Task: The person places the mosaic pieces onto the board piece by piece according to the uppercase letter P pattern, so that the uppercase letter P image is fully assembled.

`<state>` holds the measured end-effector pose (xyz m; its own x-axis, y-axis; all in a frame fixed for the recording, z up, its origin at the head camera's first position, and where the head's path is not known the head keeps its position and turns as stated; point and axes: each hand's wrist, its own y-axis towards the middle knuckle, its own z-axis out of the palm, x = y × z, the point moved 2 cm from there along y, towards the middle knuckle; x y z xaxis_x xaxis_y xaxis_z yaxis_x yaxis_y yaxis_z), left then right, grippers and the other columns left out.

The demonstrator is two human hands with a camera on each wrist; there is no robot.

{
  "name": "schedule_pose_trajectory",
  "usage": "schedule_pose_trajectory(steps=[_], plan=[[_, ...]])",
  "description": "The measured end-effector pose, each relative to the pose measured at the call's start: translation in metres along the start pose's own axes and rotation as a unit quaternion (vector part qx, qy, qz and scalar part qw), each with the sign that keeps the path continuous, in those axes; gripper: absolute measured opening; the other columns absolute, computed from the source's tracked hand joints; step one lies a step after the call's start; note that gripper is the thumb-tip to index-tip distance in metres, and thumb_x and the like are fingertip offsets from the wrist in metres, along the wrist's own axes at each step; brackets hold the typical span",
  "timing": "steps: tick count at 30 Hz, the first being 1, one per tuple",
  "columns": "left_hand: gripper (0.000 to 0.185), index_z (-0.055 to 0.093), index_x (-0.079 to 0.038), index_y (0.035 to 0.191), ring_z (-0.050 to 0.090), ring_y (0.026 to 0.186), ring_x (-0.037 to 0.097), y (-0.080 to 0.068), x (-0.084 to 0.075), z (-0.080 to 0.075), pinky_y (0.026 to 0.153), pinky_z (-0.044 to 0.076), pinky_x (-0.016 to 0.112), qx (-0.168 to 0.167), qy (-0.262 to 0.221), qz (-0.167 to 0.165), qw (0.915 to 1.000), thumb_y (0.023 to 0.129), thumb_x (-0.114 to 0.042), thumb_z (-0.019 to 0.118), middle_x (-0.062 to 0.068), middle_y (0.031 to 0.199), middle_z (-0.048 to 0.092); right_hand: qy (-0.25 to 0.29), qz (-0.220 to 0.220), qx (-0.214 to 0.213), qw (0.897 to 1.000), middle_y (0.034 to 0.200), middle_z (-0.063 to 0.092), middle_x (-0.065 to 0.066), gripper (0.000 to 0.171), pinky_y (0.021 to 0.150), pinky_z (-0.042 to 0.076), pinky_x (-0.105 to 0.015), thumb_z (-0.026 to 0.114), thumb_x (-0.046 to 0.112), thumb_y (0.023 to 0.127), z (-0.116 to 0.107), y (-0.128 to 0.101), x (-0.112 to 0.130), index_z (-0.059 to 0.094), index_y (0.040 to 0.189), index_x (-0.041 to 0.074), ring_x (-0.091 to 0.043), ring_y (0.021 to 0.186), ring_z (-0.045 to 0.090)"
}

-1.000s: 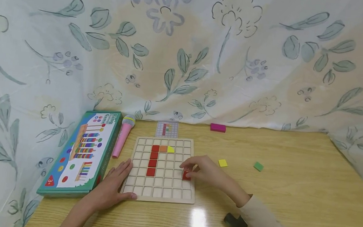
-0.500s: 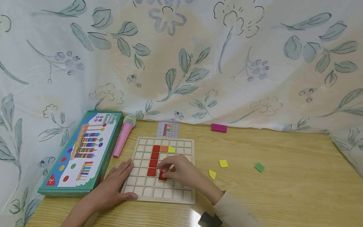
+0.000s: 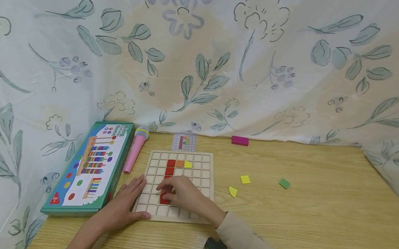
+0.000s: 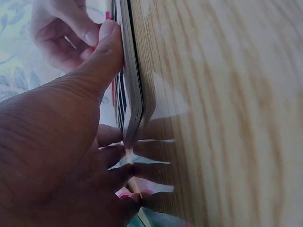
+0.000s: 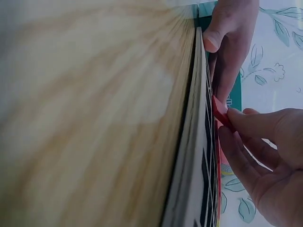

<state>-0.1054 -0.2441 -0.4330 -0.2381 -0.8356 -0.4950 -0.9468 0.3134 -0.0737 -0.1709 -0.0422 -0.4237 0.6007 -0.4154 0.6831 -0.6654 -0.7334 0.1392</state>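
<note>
**Red tile held at the grid board's lower rows**

On the wooden table (image 3: 317, 225), a pale grid board (image 3: 203, 171) lies flat in front of the person. Their right hand (image 3: 180, 194) rests over the board's lower middle, fingers curled and pinching a red tile (image 3: 164, 200) that sits tilted against the board's surface, just below a column of red tiles (image 3: 170, 167). The right wrist view shows the fingertips (image 5: 236, 118) clamped on the tile's edge. The left hand (image 3: 124, 206) lies flat with straight fingers over the board's near-left corner, thumb pressed against the board's front edge; it grips nothing.

Beside the top of the red column sit an orange tile (image 3: 179, 163) and a yellow piece (image 3: 188, 164). Left of the board lie a pink toy microphone (image 3: 135, 151) and a green game box (image 3: 88, 170). Behind the board is a small pattern card (image 3: 183, 142). To the right, loose on the table, are a yellow square (image 3: 245, 179), a yellow quarter-round piece (image 3: 232, 191), a green square (image 3: 284, 183) and, near the floral curtain (image 3: 224, 64), a magenta block (image 3: 240, 141).
</note>
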Motion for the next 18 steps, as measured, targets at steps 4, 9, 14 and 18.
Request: schedule_pose_trajectory(steps=[4, 9, 14, 18], plan=[[0.105, 0.027, -0.002, 0.154, 0.015, 0.147, 0.039, 0.0004, 0.0002, -0.0004, 0.116, 0.012, 0.061, 0.004, -0.001, -0.009, 0.9999, 0.079, -0.059, 0.072, 0.015, 0.162, 0.019, -0.016, 0.007, -0.003, 1.000, 0.086, 0.069, 0.008, 0.019, 0.072, 0.048, -0.010, 0.073, 0.004, 0.088, 0.0025, 0.0019, 0.0015, 0.073, 0.107, 0.009, 0.004, 0.077, 0.056], [0.105, 0.026, -0.003, 0.154, 0.015, 0.147, 0.039, 0.0008, 0.0011, -0.0001, 0.116, 0.012, 0.061, 0.006, 0.000, -0.010, 0.9999, 0.078, -0.060, 0.071, 0.014, 0.162, 0.019, -0.026, 0.022, 0.014, 0.999, 0.086, 0.068, 0.009, 0.018, 0.070, 0.047, -0.010, 0.074, 0.005, 0.087, 0.0041, 0.0043, 0.0031, 0.074, 0.104, 0.010, 0.003, 0.075, 0.055], [0.105, 0.026, -0.003, 0.154, 0.014, 0.148, 0.039, 0.0013, 0.0018, 0.0001, 0.116, 0.012, 0.061, 0.009, -0.001, -0.010, 0.9999, 0.078, -0.060, 0.071, 0.014, 0.162, 0.018, -0.036, 0.035, 0.031, 0.998, 0.090, 0.068, 0.010, 0.021, 0.072, 0.048, -0.011, 0.077, 0.007, 0.084, 0.0049, 0.0048, 0.0042, 0.074, 0.104, 0.012, 0.002, 0.077, 0.056], [0.106, 0.026, -0.003, 0.154, 0.014, 0.148, 0.039, 0.0015, 0.0024, -0.0005, 0.116, 0.012, 0.061, 0.011, 0.001, -0.012, 0.9999, 0.078, -0.061, 0.071, 0.014, 0.162, 0.018, -0.046, 0.026, 0.035, 0.998, 0.096, 0.070, 0.009, 0.021, 0.076, 0.048, -0.012, 0.076, 0.009, 0.086, 0.0032, 0.0042, 0.0048, 0.074, 0.106, 0.012, 0.002, 0.082, 0.058]])
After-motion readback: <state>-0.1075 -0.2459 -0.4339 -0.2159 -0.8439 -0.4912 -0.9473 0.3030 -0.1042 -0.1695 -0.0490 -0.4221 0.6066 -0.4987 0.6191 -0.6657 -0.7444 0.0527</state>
